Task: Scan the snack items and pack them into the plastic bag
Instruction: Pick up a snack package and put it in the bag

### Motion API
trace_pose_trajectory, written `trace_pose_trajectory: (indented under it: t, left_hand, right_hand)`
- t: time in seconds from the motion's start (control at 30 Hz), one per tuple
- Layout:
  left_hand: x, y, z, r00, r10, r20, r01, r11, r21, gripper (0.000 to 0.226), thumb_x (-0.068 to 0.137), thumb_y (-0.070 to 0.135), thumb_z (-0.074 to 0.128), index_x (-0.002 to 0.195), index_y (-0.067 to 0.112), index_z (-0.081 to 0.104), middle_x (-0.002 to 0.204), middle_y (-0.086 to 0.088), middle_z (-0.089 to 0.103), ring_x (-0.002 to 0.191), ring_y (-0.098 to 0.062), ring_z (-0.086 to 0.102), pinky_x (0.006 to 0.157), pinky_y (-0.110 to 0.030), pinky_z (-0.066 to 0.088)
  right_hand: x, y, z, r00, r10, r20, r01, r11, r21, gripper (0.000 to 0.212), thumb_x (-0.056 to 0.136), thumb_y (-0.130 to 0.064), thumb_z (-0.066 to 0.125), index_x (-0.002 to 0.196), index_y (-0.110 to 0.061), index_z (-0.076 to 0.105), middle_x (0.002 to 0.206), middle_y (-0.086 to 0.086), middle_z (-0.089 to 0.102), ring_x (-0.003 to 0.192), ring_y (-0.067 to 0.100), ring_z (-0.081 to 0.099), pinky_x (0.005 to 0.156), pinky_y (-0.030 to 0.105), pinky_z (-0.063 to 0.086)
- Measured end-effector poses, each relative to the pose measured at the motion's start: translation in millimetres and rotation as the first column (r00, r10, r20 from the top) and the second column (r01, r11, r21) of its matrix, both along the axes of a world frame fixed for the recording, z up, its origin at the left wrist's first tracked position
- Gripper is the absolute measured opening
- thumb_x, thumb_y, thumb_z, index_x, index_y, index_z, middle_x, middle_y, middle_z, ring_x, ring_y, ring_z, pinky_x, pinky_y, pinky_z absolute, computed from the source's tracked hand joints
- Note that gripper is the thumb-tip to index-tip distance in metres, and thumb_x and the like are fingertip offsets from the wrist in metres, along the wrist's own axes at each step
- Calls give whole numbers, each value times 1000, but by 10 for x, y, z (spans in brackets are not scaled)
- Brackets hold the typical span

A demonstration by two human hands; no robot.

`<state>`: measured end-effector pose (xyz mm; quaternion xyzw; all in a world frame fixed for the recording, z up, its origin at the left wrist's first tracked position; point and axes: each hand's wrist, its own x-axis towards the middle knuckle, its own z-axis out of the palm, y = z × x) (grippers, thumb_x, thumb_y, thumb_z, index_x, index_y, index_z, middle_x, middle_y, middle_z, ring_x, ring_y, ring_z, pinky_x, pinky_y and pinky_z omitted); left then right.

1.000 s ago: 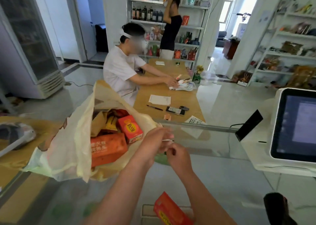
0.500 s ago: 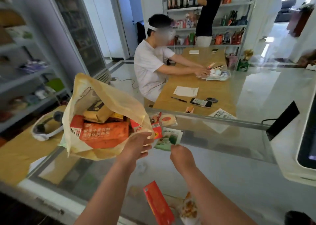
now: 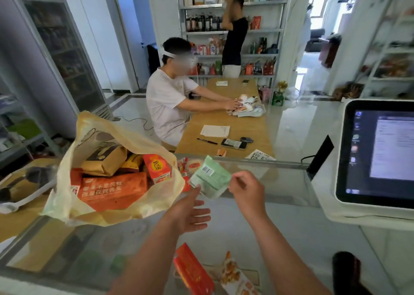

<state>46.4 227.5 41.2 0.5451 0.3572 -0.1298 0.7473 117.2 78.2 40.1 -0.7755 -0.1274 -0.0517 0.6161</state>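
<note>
A yellowish plastic bag lies open on the glass counter, filled with orange and red snack boxes and a brown paper pack. My right hand pinches the right edge of a pale green snack packet with a barcode label, held just right of the bag's mouth. My left hand is below the packet, fingers spread, its fingertips at the packet's lower left corner. Small red-and-white snack packs lie at the bag's opening.
A red box and a printed snack pouch sit at the near counter edge. A white screen terminal stands on the right, with a dark object at lower right. Beyond the counter a person sits at a wooden table; another stands by shelves.
My left hand has let go of the bag's rim and opened below the packet. My right hand has lifted the green packet higher and turned it barcode-side up.
</note>
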Motion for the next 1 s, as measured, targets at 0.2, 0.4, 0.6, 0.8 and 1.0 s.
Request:
trace_pose_trajectory:
  t: [0.2,0.4,0.6,0.8,1.0]
  left_hand:
    - [210,15,29,853,235,466,-98,949,-299,54,95,54,42,135,19,51,132,-8,60,116,-20,60,80,-29,52]
    - [251,-28,247,776,247,581,-46,940,-338,34,102,28,42,123,6,57,115,-14,63,91,-18,65,66,-28,56]
    - [-17,-275,312,814,27,580,277,860,-429,41,82,22,62,122,12,58,108,-13,71,96,-31,70,75,-44,60]
    - [-154,-421,178,782,-43,622,341,865,-369,35,87,0,57,121,10,58,107,-11,71,95,-28,70,75,-39,60]
    - [-81,-672,173,785,-45,617,274,920,-282,29,91,-1,55,116,11,61,108,-11,71,94,-26,70,75,-39,60]
  right_hand:
    - [-518,33,300,913,144,-382,112,811,574,10,96,-4,51,101,2,56,88,21,70,80,27,72,72,31,59]
    - [-912,135,203,923,15,-383,131,927,352,6,89,-6,61,94,-3,64,88,15,72,84,25,69,73,33,58]
    - [-1197,121,202,920,1,-392,91,972,216,9,87,-6,63,95,-5,68,77,7,70,69,19,65,65,27,52]
    - [-1325,-179,177,908,-81,-411,221,925,308,14,92,-16,59,92,-4,66,78,7,69,67,17,63,66,29,53]
    - [-1180,-551,206,920,-124,-372,285,863,418,14,91,-12,61,78,-5,60,72,9,63,60,16,58,57,28,50]
